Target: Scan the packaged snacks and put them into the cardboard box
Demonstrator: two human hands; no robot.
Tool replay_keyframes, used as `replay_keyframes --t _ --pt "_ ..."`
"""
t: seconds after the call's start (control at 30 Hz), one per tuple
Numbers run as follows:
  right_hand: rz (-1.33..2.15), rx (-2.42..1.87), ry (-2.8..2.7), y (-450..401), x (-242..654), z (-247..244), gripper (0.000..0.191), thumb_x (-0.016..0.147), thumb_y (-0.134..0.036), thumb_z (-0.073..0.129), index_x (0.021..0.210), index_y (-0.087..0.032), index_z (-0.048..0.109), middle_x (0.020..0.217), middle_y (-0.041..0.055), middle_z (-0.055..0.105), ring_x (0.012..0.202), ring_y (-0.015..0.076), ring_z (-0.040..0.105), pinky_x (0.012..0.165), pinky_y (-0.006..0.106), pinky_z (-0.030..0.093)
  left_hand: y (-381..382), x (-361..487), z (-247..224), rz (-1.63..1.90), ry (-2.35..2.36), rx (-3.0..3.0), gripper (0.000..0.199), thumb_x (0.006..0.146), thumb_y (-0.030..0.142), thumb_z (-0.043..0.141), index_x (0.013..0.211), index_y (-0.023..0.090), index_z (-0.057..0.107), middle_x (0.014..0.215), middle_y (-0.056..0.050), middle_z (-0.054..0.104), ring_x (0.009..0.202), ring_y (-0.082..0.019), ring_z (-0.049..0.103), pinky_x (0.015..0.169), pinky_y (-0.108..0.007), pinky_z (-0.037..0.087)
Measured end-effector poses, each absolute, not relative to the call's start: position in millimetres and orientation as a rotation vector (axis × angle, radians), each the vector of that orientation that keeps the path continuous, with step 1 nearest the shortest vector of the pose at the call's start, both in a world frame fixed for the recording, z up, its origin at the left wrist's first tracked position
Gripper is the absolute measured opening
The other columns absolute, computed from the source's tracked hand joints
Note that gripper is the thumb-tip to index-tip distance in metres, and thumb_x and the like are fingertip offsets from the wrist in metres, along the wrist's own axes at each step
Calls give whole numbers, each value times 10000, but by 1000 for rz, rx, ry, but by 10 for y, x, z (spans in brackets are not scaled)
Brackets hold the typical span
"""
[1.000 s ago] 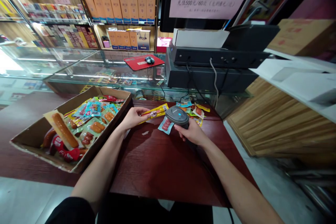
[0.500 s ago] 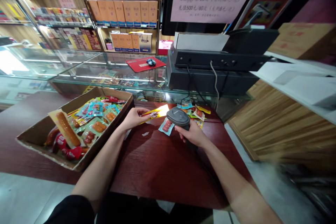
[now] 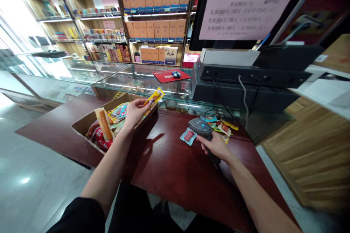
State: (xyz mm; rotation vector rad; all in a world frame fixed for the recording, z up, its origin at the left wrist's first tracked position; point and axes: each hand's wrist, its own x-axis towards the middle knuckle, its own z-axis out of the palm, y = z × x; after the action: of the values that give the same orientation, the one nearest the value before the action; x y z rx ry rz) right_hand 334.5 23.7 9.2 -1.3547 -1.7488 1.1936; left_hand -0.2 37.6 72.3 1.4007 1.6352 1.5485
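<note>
My left hand is closed on a slim yellow snack packet, held up over the right rim of a cardboard box. Wrapped sausages and snack packets fill that box; a long sausage in clear wrap leans at its left end. In my right hand is a dark barcode scanner, its handle gripped and a small blue light lit on its top. A blue-edged packet of small sausages lies on the table by the scanner head. Several more packets are piled just beyond my right hand.
Behind the reddish-brown table runs a glass counter, with a red mat and a mouse on it. Black till equipment with hanging cables stands at the back right. Shelves of boxes line the wall.
My left hand has lifted the yellow packet away from the scanner, leftward to above the box. The bright scanner light on the packet is gone. The camera view has shifted left and up.
</note>
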Motion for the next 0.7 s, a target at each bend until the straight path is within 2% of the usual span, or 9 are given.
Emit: replay_keyframes --t 0.13,0.23,0.43,0.7 --pt "1180 -1330 -1752 236 3343 91 356 745 -517 656 775 -186 529 466 -17 562 343 126 503 380 250 396 227 -307 833 1764 1862 1374 415 668 404 743 993 146 723 958 -90 734 869 -207 679 755 -278 525" --pt "1175 -1315 -1771 249 3349 71 371 750 -537 648 751 -184 533 461 -4 569 340 131 505 377 255 404 101 -350 870 1796 2019 1410 348 688 357 715 978 165 731 960 -81 732 895 -208 669 814 -301 512" --pt "1169 -1263 -1802 243 3369 81 373 781 -533 628 769 -171 537 468 -17 558 345 115 497 389 242 400 102 -30 799 1684 1953 1507 319 725 327 670 983 150 730 897 -77 731 822 -196 662 796 -306 500" --pt "1187 -1293 -1719 281 3478 93 389 782 -540 623 752 -164 526 468 -25 557 342 103 493 386 227 387 398 750 418 1449 1729 1704 273 722 286 687 969 179 731 943 -63 728 836 -183 643 813 -308 496"
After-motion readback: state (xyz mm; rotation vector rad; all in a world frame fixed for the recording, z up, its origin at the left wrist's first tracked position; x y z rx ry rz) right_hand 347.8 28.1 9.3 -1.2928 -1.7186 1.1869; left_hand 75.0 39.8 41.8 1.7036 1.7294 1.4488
